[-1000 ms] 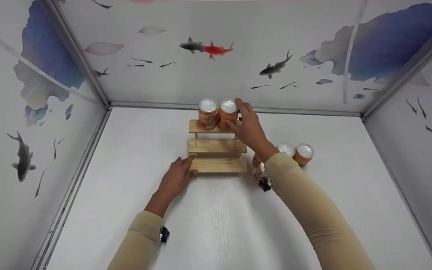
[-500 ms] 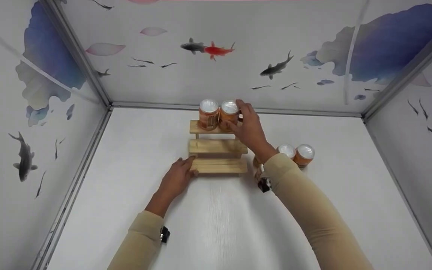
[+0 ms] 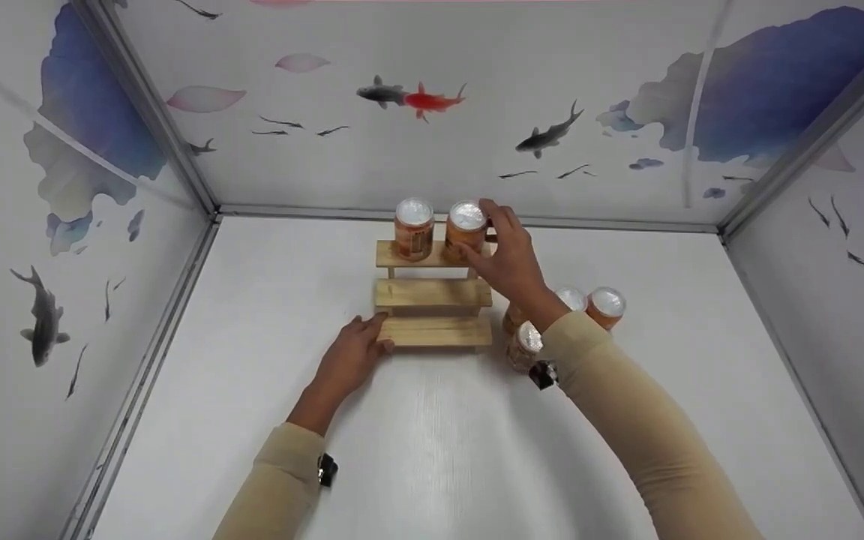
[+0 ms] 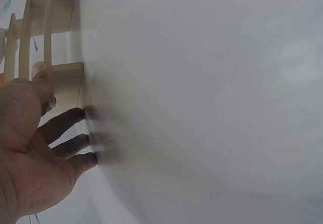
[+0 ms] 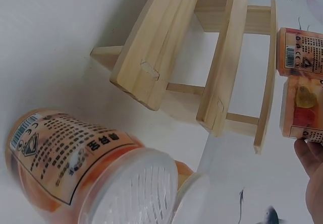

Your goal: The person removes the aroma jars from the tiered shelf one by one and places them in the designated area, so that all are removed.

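Note:
In the head view, a three-step wooden stand [image 3: 433, 292] sits near the back wall. Two orange-labelled jars with clear lids stand upright on its top step: a left jar [image 3: 413, 232] and a right jar [image 3: 465, 225], with a gap between them. My right hand [image 3: 511, 259] grips the right jar from its right side, thumb in front. At the bottom step's left end, my left hand [image 3: 349, 352] holds the stand between thumb and finger. The left wrist view shows the thumb [image 4: 41, 75] against the wood and three other fingers stretched toward the table.
Several more orange jars, among them a front jar [image 3: 528, 341] and a right-hand jar [image 3: 607, 306], stand right of the stand, partly behind my right arm. Fish-patterned panels enclose the white table [image 3: 432, 442] at the back and sides.
My right hand has shifted slightly right with the right jar, so the two top-step jars now stand apart. The left hand stays at the stand.

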The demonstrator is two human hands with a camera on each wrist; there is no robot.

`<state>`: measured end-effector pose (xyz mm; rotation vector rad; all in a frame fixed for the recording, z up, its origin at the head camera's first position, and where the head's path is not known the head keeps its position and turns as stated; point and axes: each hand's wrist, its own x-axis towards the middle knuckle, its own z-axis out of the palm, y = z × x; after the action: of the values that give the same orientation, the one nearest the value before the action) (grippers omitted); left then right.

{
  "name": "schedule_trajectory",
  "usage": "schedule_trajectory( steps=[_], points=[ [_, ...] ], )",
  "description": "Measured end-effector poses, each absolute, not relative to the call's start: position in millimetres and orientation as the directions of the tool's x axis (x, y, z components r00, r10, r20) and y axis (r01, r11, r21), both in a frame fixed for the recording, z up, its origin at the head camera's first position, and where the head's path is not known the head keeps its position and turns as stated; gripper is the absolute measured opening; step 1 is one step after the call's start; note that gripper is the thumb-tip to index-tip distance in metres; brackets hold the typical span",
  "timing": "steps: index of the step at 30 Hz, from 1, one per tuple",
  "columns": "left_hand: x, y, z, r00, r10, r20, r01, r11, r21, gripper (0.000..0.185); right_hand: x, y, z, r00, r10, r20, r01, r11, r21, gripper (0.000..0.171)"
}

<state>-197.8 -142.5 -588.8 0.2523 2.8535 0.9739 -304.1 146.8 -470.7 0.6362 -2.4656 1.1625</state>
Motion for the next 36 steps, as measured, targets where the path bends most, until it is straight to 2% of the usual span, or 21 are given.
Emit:
schedule_trajectory(
  steps=[12, 27, 36],
  points=[
    [-198, -143, -589, -0.98, 0.198, -0.03, 0.138, 0.775, 0.617, 0.067, -285, 184, -469, -0.83, -0.252, 0.497, -0.543, 0.566, -0.621, 0.077],
    [-199, -142, -586, -0.978, 0.194, -0.079, 0.103, 0.775, 0.623, 0.067, -252, 236, -473, -0.82, -0.237, 0.521, -0.546, 0.597, -0.587, 0.077],
    [-200, -142, -588, -0.979, 0.194, -0.061, 0.118, 0.787, 0.605, 0.065, -233, 268, -482, -0.805, -0.221, 0.55, -0.552, 0.616, -0.562, 0.076]
  ],
)
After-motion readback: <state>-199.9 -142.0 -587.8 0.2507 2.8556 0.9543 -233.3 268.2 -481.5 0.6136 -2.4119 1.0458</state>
